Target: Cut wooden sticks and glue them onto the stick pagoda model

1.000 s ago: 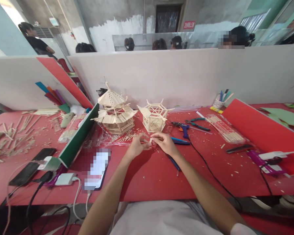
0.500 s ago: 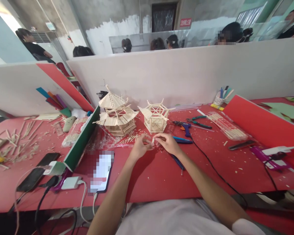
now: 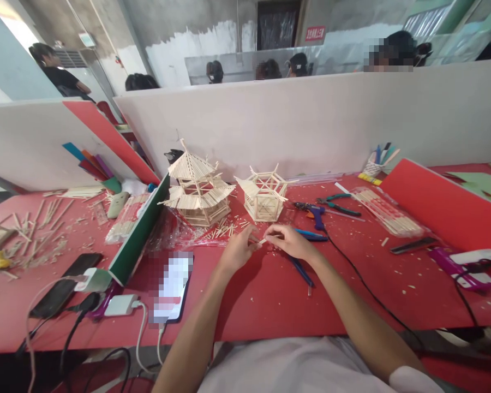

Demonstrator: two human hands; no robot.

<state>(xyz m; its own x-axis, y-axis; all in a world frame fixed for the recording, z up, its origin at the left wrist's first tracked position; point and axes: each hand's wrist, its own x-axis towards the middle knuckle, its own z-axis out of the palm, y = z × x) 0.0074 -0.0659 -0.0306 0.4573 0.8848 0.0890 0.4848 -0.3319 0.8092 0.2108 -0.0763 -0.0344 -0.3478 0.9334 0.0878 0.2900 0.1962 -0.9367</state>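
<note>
My left hand (image 3: 238, 249) and my right hand (image 3: 290, 240) meet over the red table (image 3: 270, 289), each pinching one end of a short thin wooden stick (image 3: 262, 240). Just beyond them stands a small open six-sided stick frame (image 3: 265, 194). To its left is a taller two-tier stick pagoda (image 3: 197, 184), with loose stick pieces (image 3: 225, 229) scattered at its foot.
A blue glue gun (image 3: 313, 212) with a black cable, pliers (image 3: 337, 204) and a bag of sticks (image 3: 387, 214) lie to the right. A phone (image 3: 172, 284), chargers and a green divider (image 3: 141, 229) are on the left. White partitions ring the desk; other people sit behind them.
My hands stay together on the small stick; the left hand's fingers have shifted a little. The view has drifted slightly.
</note>
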